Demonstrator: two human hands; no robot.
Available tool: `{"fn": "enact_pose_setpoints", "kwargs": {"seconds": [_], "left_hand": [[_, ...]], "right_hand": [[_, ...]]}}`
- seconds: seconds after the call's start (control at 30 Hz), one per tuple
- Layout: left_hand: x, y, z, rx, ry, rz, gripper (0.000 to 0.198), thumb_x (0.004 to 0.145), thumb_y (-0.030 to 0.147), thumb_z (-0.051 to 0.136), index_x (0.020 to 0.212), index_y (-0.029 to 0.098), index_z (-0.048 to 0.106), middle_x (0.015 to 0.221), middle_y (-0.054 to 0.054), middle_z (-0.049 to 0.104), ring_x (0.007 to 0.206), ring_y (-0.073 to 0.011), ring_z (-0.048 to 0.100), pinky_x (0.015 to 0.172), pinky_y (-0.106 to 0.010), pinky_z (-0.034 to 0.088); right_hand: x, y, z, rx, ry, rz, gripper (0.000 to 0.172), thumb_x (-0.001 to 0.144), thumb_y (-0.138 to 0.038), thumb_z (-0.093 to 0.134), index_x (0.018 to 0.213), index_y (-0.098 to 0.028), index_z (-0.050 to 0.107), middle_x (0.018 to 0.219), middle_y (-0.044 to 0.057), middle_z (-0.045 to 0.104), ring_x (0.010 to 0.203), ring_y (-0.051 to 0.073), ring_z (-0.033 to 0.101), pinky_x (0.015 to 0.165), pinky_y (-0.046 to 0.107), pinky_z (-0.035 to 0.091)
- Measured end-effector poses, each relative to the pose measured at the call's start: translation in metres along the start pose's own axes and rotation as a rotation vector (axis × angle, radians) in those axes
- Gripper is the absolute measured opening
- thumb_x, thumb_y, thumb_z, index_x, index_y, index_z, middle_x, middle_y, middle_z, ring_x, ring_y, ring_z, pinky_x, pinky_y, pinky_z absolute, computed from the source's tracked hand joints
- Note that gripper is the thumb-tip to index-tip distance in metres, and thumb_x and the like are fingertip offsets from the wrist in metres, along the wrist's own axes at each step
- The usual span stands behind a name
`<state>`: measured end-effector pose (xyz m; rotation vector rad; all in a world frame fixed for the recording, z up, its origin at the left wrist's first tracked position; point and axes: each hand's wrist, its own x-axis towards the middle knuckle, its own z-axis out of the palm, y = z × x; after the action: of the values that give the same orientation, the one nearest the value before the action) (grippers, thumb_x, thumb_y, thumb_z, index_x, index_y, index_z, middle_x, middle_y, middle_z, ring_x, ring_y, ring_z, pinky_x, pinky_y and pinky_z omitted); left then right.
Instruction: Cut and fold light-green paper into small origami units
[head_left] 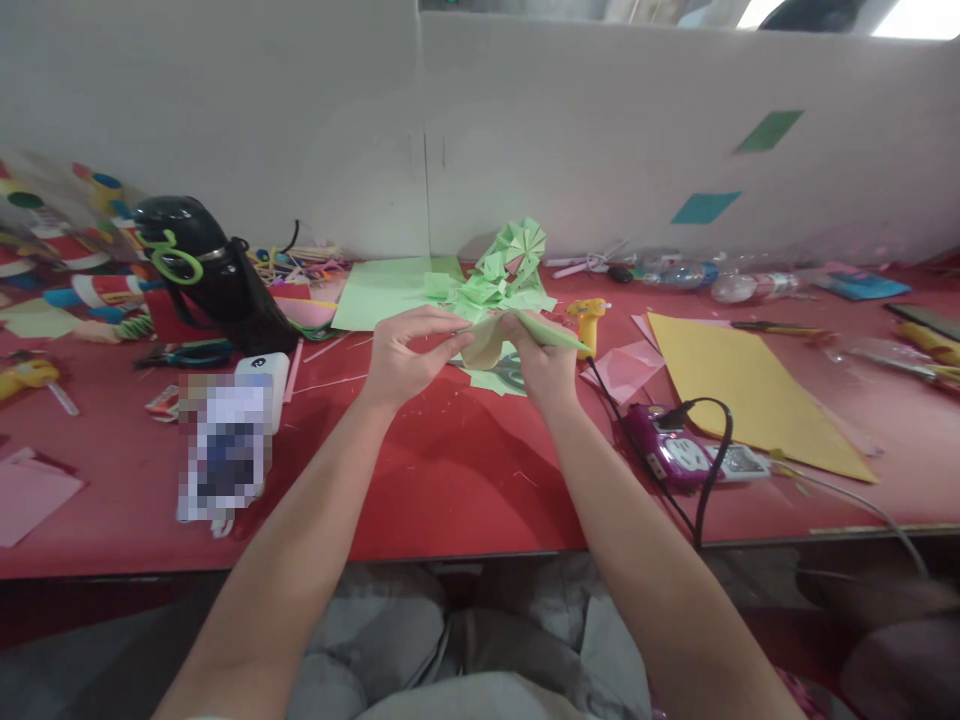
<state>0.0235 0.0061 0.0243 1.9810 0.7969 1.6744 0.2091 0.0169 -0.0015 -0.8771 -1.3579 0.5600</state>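
A piece of light green paper [551, 332], curved in the middle, is held above the red table between both hands. My left hand [411, 355] pinches its left edge between thumb and fingers. My right hand [541, 365] is closed on the right part, thumb on top. Just behind the hands lies a pile of folded green paper pieces [491, 285], with a fan-like folded green form [523, 245] at its back. Green sheets [382, 290] lie to the left of the pile. Below the held paper, scissors handles [511, 370] show partly on green scraps.
The red table [465, 490] carries a black bottle [217, 270], a phone [225, 450] and pliers [187, 354] at left. At right are a yellow glue gun [589, 318], a purple power strip [671, 450] with cables, a yellow sheet [750, 395] and plastic bottles [750, 287].
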Motion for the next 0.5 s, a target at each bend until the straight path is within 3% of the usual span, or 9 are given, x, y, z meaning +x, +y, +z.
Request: {"fn": "enact_pose_setpoints", "kwargs": {"seconds": [0.3, 0.5], "left_hand": [[-0.0002, -0.0013, -0.0005, 0.060, 0.018, 0.025, 0.014, 0.075, 0.037, 0.081, 0.086, 0.028, 0.080, 0.088, -0.003, 0.077, 0.084, -0.0201, 0.070, 0.082, -0.035, 0.056], [0.0000, -0.0064, -0.0014, 0.097, 0.072, 0.037, 0.017, 0.072, 0.037, 0.084, 0.085, 0.028, 0.080, 0.088, -0.003, 0.076, 0.084, -0.0203, 0.069, 0.082, -0.035, 0.055]], "right_hand": [[-0.0004, -0.0015, -0.0008, -0.031, 0.008, -0.022, 0.021, 0.084, -0.048, 0.069, 0.080, -0.029, 0.077, 0.080, -0.001, 0.071, 0.082, 0.022, 0.065, 0.082, 0.040, 0.055], [-0.0009, -0.0064, 0.0018, 0.045, -0.050, 0.015, 0.019, 0.081, -0.047, 0.072, 0.089, -0.032, 0.080, 0.092, -0.001, 0.075, 0.094, 0.024, 0.069, 0.090, 0.041, 0.054]]}}
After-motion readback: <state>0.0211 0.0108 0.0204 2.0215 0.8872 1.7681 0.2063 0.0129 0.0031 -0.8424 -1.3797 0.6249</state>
